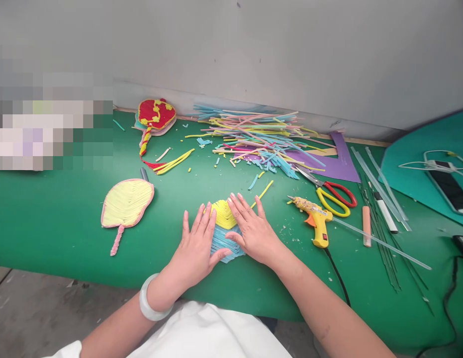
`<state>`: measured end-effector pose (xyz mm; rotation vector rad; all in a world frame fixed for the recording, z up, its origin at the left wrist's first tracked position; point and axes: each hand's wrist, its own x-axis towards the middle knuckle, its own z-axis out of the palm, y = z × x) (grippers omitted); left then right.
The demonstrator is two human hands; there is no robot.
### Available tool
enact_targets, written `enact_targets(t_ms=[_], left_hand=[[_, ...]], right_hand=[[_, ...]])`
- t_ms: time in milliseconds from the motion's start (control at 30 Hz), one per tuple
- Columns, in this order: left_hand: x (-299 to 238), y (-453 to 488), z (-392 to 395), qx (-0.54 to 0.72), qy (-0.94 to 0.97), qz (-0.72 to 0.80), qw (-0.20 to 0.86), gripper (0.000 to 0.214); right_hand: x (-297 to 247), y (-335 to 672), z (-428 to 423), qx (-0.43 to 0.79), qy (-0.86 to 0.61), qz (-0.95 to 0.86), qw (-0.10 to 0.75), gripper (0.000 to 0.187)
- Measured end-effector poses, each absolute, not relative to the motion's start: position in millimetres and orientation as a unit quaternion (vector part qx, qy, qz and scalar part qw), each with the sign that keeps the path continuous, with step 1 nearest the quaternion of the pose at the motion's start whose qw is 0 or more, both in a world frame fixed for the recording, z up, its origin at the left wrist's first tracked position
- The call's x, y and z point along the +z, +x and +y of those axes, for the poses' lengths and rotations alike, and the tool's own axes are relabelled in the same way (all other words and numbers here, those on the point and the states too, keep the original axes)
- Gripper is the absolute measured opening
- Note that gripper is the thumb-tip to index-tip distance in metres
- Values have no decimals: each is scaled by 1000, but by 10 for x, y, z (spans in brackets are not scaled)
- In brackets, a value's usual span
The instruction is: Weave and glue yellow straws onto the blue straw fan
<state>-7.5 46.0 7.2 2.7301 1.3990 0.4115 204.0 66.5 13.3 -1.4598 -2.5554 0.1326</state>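
Observation:
A small woven piece of yellow and blue straws point(224, 219) lies near the front edge of the green table point(48, 219). My left hand point(196, 246) lies flat on its left side, fingers stretched out and slightly apart. My right hand point(253, 228) presses flat on its right side, fingers spread, thumb over the blue lower part. Both hands cover much of the piece. A pale bangle point(149, 301) sits on my left wrist.
A yellow glue gun point(315, 219) and red-and-yellow scissors point(333, 196) lie to the right, with clear glue sticks point(380, 186). A heap of coloured straws point(253, 136) sits behind. A yellow straw fan point(127, 204) and a red one point(155, 117) lie to the left.

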Motion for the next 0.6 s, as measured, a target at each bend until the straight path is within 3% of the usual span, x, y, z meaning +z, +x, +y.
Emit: enact_targets(t_ms=[400,500,600], left_hand=[[-18,-10,508,74,899,432,7,86],[7,-9,508,87,898,432,4,93],[71,15,524,96,899,428,1,98]], right_hand=[[44,2028,673,59,-509,-856,60,78],[118,2100,728,36,-511,-851,116,68],[214,2272,812,8,-548,-803,233,56]])
